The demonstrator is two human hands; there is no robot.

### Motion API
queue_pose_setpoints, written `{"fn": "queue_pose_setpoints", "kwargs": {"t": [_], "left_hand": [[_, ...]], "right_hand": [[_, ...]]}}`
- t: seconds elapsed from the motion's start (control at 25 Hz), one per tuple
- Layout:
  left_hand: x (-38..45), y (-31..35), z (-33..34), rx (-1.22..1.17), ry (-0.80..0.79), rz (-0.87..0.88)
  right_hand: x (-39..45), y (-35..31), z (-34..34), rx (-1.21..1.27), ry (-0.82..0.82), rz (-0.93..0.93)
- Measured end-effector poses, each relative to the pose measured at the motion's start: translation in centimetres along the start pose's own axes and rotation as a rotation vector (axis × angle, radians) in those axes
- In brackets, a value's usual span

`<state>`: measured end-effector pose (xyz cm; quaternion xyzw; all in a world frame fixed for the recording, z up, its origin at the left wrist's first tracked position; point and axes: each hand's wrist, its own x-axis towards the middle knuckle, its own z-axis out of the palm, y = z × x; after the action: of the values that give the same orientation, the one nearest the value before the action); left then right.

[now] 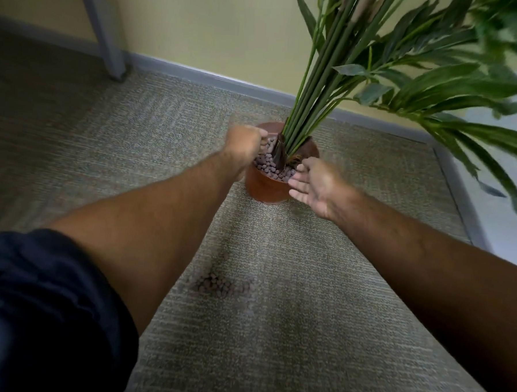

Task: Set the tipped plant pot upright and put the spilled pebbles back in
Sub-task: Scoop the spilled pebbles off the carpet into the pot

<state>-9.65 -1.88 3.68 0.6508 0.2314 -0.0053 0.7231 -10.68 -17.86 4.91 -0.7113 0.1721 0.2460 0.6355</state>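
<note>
A terracotta plant pot (263, 187) stands on the carpet, nearly upright, its green stems (314, 88) leaning up to the right. Brown pebbles (267, 166) fill its top around the stem base. My left hand (244, 144) is curled at the pot's left rim, fingers closed over the edge. At the pot's right side my right hand (314, 183) is open, fingers spread, next to the rim and wall. A small heap of spilled pebbles (216, 285) lies on the carpet between my forearms, nearer to me.
A grey furniture leg (109, 47) stands at the back left by the wall and skirting board (215, 79). Long leaves (454, 86) hang over the right side. A carpet edge strip (461, 194) runs along the right. My dark shorts (35, 313) fill the lower left.
</note>
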Motion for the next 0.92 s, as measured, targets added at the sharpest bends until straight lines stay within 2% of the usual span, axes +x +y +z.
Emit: {"fn": "queue_pose_setpoints", "kwargs": {"t": [0.16,0.28,0.4,0.48,0.64,0.76,0.92], "left_hand": [[-4.2,-4.6,-1.3,0.231,0.0,0.086],[-6.6,-10.0,-3.3,0.521,-0.103,0.174],[-9.2,-16.0,-6.6,0.75,-0.195,0.214],[-11.1,-19.6,-9.5,0.973,-0.21,0.239],[-13.4,-25.0,-13.5,1.295,-0.274,0.237],[-13.2,-27.1,-13.2,1.402,-0.235,0.251],[-12.1,-27.4,-11.3,1.359,-0.251,0.412]], "right_hand": [[-2.2,3.7,0.9,-0.177,-0.101,-0.127],[-2.3,8.1,1.2,-0.551,-0.132,-0.27],[-2.5,13.5,0.8,-0.884,-0.275,-0.35],[-2.8,17.4,0.1,-1.064,-0.354,-0.425],[-2.9,24.2,-0.7,-1.354,-0.399,-0.563],[-2.1,27.2,0.3,-1.476,-0.354,-0.647],[-0.1,27.4,2.6,-1.401,-0.325,-0.798]]}}
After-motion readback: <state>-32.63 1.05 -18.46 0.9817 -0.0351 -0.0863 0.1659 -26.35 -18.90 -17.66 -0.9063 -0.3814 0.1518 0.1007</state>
